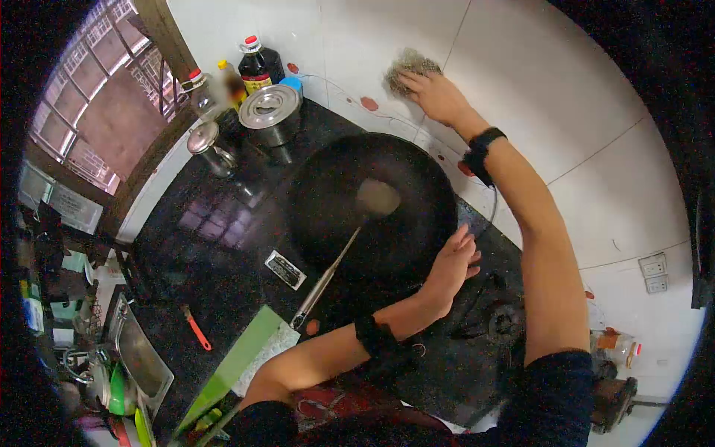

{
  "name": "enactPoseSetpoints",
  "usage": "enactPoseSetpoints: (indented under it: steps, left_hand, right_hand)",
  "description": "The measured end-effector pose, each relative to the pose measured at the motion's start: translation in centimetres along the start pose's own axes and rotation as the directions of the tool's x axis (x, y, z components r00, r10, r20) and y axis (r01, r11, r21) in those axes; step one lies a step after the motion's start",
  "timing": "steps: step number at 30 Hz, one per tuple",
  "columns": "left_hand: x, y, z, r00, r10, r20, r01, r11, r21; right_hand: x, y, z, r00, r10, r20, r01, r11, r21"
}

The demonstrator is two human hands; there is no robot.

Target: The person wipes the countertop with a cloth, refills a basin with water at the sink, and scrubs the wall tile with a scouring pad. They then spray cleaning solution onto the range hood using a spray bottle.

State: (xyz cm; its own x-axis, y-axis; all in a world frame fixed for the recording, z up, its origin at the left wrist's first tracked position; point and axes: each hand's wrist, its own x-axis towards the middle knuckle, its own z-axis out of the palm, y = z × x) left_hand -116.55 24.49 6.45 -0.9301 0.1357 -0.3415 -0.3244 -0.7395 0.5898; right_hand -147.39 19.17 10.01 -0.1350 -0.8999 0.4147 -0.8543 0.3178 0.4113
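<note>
My right hand (441, 98) presses a grey-brown mesh scouring pad (411, 68) flat against the white tiled wall (551, 82), fingers lying over it. Lower down, my left hand (450, 274) hovers beside the right rim of a big black wok (320, 186); its fingers are stretched and apart, holding nothing. Inside the wok rests the head of a ladle or spatula (328, 277), its metal handle sticking out over the near rim. I cannot tell whether my left hand touches the rim.
Back left on the black counter (171, 253) stand a lidded steel pot (272, 134), a metal jug (211, 153) and several bottles (259, 65). A red-handled knife (197, 330), a small packet (285, 269) and a green board (238, 357) lie nearer. A sink (138, 350) is at left.
</note>
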Motion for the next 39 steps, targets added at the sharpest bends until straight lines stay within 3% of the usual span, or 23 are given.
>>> enactPoseSetpoints:
  steps: [2, 4, 6, 10, 12, 14, 15, 16, 17, 18, 19, 20, 21, 22, 25, 26, 28, 30, 32, 34, 36, 38, 39]
  left_hand:
    - [0.0, 0.3, -0.2, 0.999, 0.049, -0.011, -0.049, 0.999, -0.008]
    - [-0.5, 0.4, -0.1, 1.000, 0.022, 0.016, -0.022, 1.000, -0.019]
    - [-1.1, 0.6, 0.0, 0.999, 0.003, 0.041, -0.001, 0.999, -0.052]
    - [-2.9, 1.1, -0.6, 0.998, 0.011, 0.064, -0.007, 0.998, -0.068]
    - [-3.2, 1.6, -1.4, 0.998, 0.012, 0.054, -0.008, 0.997, -0.080]
    - [-3.1, 2.1, -2.3, 0.999, 0.007, 0.035, -0.004, 0.996, -0.088]
    - [-2.9, 2.3, -2.7, 1.000, 0.003, 0.014, -0.002, 0.996, -0.085]
    - [-2.7, 2.5, -2.9, 1.000, -0.003, -0.004, 0.003, 0.997, -0.083]
    - [-2.6, 2.8, -3.0, 1.000, -0.013, -0.003, 0.013, 0.997, -0.081]
    - [-2.5, 3.2, -2.9, 1.000, -0.013, -0.021, 0.011, 0.996, -0.084]
    - [-2.5, 3.2, -2.9, 0.999, -0.025, -0.029, 0.022, 0.996, -0.085]
    - [-2.4, 3.3, -2.9, 0.998, -0.070, 0.006, 0.071, 0.995, -0.073]
    - [-2.2, 3.3, -2.8, 0.999, -0.035, 0.015, 0.036, 0.997, -0.071]
    - [-1.8, 3.1, -2.5, 0.999, -0.003, 0.035, 0.005, 0.997, -0.074]
    - [-2.0, 3.3, -0.5, 0.992, -0.021, 0.125, 0.022, 1.000, -0.010]
    - [-2.3, 3.6, 0.6, 0.991, -0.017, 0.135, 0.008, 0.998, 0.068]
    - [-2.3, 3.1, 2.5, 0.988, -0.042, 0.150, 0.021, 0.991, 0.135]
    - [-2.3, 2.6, 4.1, 0.968, -0.031, 0.250, -0.044, 0.957, 0.285]
    - [-2.3, 1.4, 6.1, 0.959, -0.057, 0.277, -0.045, 0.936, 0.348]
    - [-2.2, 0.8, 8.6, 0.947, -0.075, 0.312, -0.061, 0.913, 0.404]
    - [-2.1, 0.0, 11.1, 0.938, -0.134, 0.321, -0.010, 0.912, 0.409]
    - [-2.0, -0.8, 13.7, 0.922, -0.121, 0.368, -0.055, 0.899, 0.434]
    - [-2.1, -1.0, 15.0, 0.912, -0.118, 0.392, -0.106, 0.857, 0.504]
  right_hand:
    - [-4.6, -0.5, -0.2, 0.938, -0.018, 0.345, -0.054, 0.978, 0.200]
    - [-11.4, -2.5, -1.7, 0.857, 0.104, 0.505, -0.302, 0.895, 0.328]
    - [-17.7, -2.2, -0.8, 0.916, -0.103, 0.387, -0.054, 0.925, 0.375]
    - [-18.0, -2.2, -1.3, 0.876, -0.217, 0.431, 0.059, 0.934, 0.352]
    - [-12.6, -1.0, 0.1, 0.925, -0.229, 0.305, 0.161, 0.960, 0.231]
    - [-3.4, -2.0, -2.0, 0.852, 0.062, 0.520, -0.245, 0.925, 0.290]
    - [-1.0, 0.7, 2.3, 0.916, -0.242, 0.320, 0.205, 0.968, 0.146]
    - [1.9, 0.3, 2.9, 0.958, -0.144, 0.248, 0.125, 0.988, 0.091]
    - [4.9, -0.6, 0.9, 0.940, -0.136, 0.312, 0.143, 0.990, -0.001]
    - [5.4, 0.3, 3.0, 0.956, -0.231, 0.180, 0.259, 0.954, -0.149]
    - [5.8, -0.2, 2.2, 0.912, -0.283, 0.297, 0.357, 0.904, -0.234]
    - [4.7, 0.1, 3.5, 0.964, -0.216, 0.155, 0.224, 0.974, -0.042]
    - [2.6, -0.2, 3.3, 0.973, -0.175, 0.151, 0.175, 0.984, 0.009]
    - [0.0, -0.8, 2.1, 0.990, 0.027, 0.141, -0.060, 0.969, 0.240]
    - [-11.1, 0.2, 0.7, 0.963, -0.008, 0.270, -0.042, 0.983, 0.178]
    - [-14.4, 0.0, -1.4, 0.960, 0.055, 0.275, -0.147, 0.935, 0.324]
    - [-21.3, -0.9, -5.7, 0.945, 0.141, 0.295, -0.235, 0.921, 0.311]
    - [-28.0, -0.5, -8.9, 0.958, 0.115, 0.264, -0.171, 0.965, 0.199]
    - [-32.7, 0.0, -12.9, 0.733, 0.431, 0.526, -0.597, 0.778, 0.195]
    - [-32.9, 0.1, -19.8, 0.644, 0.527, 0.554, -0.547, 0.824, -0.149]
    - [-35.6, 2.8, -22.9, 0.774, 0.520, 0.362, -0.369, 0.834, -0.409]
    - [-36.5, 4.7, -26.2, 0.771, 0.636, -0.012, -0.541, 0.646, -0.539]
    - [-36.6, 5.7, -27.6, 0.707, 0.658, -0.260, -0.676, 0.522, -0.520]
